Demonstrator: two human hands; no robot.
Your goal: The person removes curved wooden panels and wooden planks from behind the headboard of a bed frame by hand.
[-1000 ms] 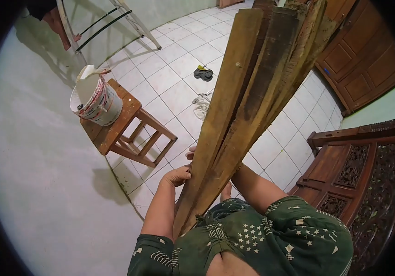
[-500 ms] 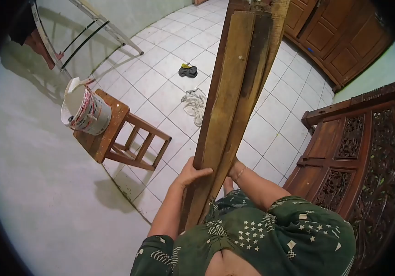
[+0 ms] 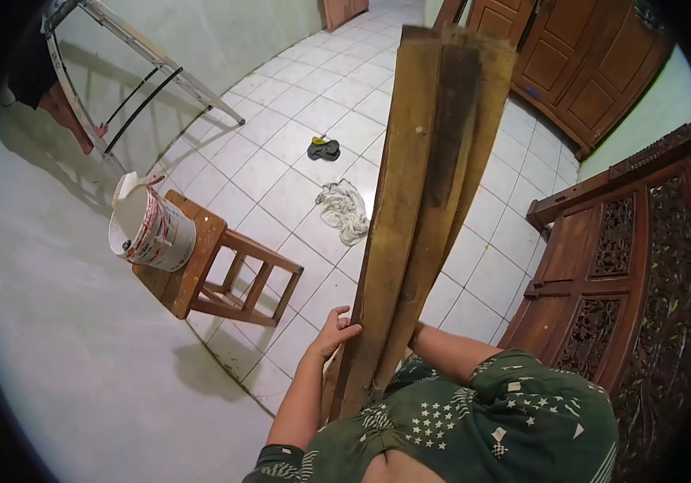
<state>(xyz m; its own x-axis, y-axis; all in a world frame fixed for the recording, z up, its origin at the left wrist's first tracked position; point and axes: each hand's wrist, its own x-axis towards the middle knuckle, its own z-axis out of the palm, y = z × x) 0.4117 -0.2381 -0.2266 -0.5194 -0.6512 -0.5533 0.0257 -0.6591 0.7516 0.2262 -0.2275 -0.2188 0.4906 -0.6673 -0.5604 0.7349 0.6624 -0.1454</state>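
A bundle of several long wooden planks [image 3: 398,209] stands tilted in front of me, its lower end close to my body. My left hand [image 3: 334,332] is at the bundle's left edge, with the thumb against the wood and a bent finger showing beside it. On the other side, my right hand [image 3: 413,336] goes behind the planks, where its fingers are hidden; it appears to hold them from there.
To the left, a paint-smeared white bucket [image 3: 160,237] sits on a wooden stool [image 3: 201,233]. Cloths [image 3: 342,211] lie on the tiles. Another person's leg [image 3: 68,121] is by a ladder [image 3: 140,48]. A carved wooden bench [image 3: 595,274] and a cabinet [image 3: 579,72] stand right.
The planks' top has come lower in view, so their upper ends now show. My left hand has slid to the planks' left edge, its thumb no longer across the front.
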